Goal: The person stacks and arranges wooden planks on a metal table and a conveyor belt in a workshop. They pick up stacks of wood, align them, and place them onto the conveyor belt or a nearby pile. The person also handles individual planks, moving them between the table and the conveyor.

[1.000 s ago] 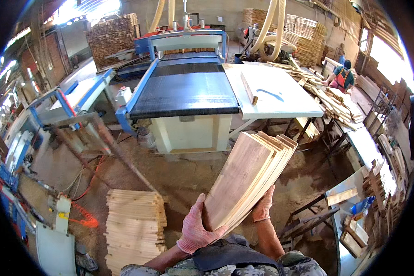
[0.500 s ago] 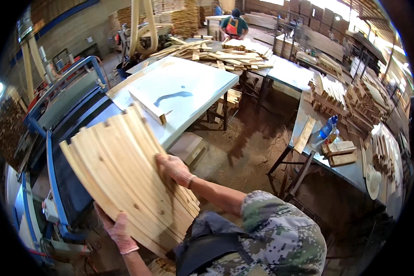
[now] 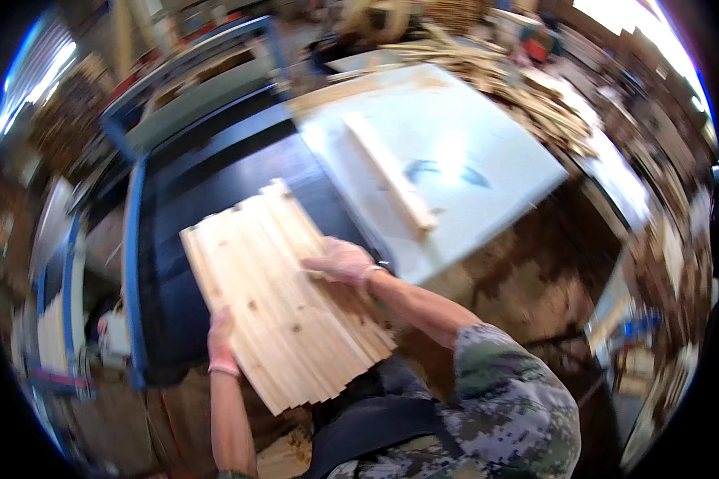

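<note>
A row of pale wooden strips (image 3: 276, 291), lined up side by side like a panel, is held between my two gloved hands. My left hand (image 3: 222, 339) grips the row's left edge, its fingers partly hidden beneath. On the right side, my right hand (image 3: 342, 262) is closed around the strips, thumb on top. The far ends of the strips are uneven and lie over the dark conveyor belt (image 3: 248, 172) of a blue-framed machine; whether they touch it I cannot tell. The near ends are in front of my dark apron (image 3: 375, 419).
Right of the belt stands a pale blue-topped table (image 3: 487, 152) with a wooden beam (image 3: 387, 172) on it. The blue machine frame (image 3: 136, 271) runs along the left. Loose strips (image 3: 527, 100) lie piled behind the table. A person (image 3: 538, 44) is at the far back.
My view has swung left toward the machine. Both hands have carried the wooden strips over in front of the belt, and the strips now lie flatter.
</note>
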Demonstrator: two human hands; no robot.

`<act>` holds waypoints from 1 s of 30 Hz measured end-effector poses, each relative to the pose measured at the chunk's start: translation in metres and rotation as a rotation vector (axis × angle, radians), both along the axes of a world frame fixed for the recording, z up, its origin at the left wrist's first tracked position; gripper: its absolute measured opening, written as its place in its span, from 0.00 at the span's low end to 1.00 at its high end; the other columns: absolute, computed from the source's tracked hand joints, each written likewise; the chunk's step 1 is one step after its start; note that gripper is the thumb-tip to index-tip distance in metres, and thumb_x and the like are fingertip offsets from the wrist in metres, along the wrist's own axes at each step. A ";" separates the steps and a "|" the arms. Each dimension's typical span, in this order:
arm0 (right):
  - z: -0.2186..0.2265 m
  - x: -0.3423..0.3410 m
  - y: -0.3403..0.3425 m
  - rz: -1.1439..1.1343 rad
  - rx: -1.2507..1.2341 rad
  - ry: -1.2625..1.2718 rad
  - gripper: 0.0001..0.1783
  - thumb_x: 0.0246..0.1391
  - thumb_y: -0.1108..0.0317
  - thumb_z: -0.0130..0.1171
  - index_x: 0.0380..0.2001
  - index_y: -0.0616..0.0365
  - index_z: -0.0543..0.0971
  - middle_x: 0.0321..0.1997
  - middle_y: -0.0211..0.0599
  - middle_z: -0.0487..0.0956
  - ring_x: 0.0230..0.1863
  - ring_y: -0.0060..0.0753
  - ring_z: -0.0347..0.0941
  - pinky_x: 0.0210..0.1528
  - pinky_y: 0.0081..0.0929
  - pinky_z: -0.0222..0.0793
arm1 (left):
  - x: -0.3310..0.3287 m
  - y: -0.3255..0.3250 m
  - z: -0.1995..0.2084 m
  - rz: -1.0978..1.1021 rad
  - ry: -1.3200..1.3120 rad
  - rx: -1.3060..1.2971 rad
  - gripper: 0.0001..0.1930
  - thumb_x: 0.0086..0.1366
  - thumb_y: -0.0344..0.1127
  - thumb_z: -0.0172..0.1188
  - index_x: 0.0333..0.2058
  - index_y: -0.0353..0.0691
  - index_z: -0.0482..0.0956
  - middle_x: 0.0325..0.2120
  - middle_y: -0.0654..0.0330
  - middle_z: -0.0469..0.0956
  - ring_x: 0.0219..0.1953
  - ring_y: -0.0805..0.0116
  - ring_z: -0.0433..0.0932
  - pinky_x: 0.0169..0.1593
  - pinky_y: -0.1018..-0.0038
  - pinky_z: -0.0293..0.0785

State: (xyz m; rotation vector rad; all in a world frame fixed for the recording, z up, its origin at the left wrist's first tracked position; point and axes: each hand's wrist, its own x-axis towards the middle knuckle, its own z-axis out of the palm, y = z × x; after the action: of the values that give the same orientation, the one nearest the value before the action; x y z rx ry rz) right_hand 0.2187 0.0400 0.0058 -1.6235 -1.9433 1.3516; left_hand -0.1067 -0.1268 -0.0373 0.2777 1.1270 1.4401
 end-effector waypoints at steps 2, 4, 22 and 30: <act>-0.004 -0.016 0.005 -0.003 0.092 0.000 0.42 0.51 0.33 0.70 0.51 0.63 0.81 0.43 0.46 0.87 0.44 0.43 0.84 0.51 0.38 0.77 | -0.029 0.007 -0.031 -0.015 0.039 -0.012 0.29 0.69 0.47 0.65 0.63 0.36 0.74 0.54 0.48 0.82 0.53 0.48 0.83 0.58 0.50 0.82; -0.026 -0.028 0.020 -0.001 0.061 0.098 0.40 0.54 0.36 0.70 0.52 0.64 0.81 0.46 0.47 0.87 0.45 0.44 0.84 0.53 0.37 0.77 | -0.031 0.021 -0.024 -0.033 0.024 -0.050 0.30 0.69 0.49 0.66 0.63 0.37 0.74 0.54 0.50 0.82 0.52 0.53 0.84 0.58 0.56 0.81; -0.018 -0.391 0.035 -0.034 -0.131 0.524 0.55 0.60 0.49 0.70 0.76 0.71 0.55 0.73 0.56 0.70 0.72 0.43 0.67 0.72 0.31 0.60 | -0.259 0.066 0.042 -0.203 1.885 -0.654 0.52 0.69 0.71 0.49 0.77 0.38 0.51 0.80 0.46 0.45 0.82 0.50 0.39 0.80 0.53 0.27; -0.031 -0.411 0.002 -0.032 -0.122 0.636 0.44 0.71 0.47 0.56 0.76 0.66 0.56 0.74 0.50 0.69 0.74 0.40 0.64 0.76 0.31 0.55 | -0.307 0.036 0.027 0.107 1.946 -0.411 0.47 0.69 0.69 0.53 0.73 0.34 0.63 0.74 0.41 0.59 0.78 0.44 0.52 0.79 0.49 0.40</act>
State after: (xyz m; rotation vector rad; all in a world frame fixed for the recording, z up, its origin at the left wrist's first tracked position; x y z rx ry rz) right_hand -0.1924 0.0415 -0.0253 -1.0666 -1.4696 1.7299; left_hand -0.4141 -0.0912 -0.0102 1.4856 2.8837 0.6035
